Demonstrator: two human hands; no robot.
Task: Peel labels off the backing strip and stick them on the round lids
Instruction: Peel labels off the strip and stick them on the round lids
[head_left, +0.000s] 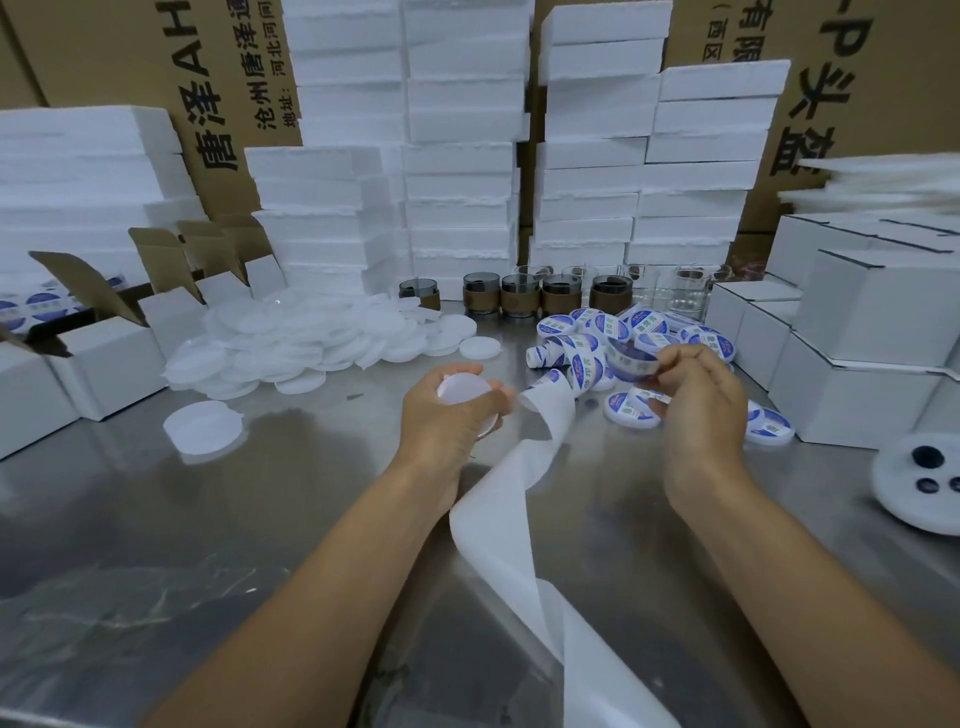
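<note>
Carton (130, 62), 11 o'clock: "唐泽", "沧州唐泽", "地址" (black, printed sideways). Carton (904, 104), 1 o'clock: "头盔". Labels (587, 358): blue print illegible.

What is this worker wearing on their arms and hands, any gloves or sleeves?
The left hand and right hand are bare: no gloves, rings or watch. Both forearms are uncovered to the frame's edge; no sleeve shows.

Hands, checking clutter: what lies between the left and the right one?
The white backing strip, looping over the steel table; head view shows it.
</note>
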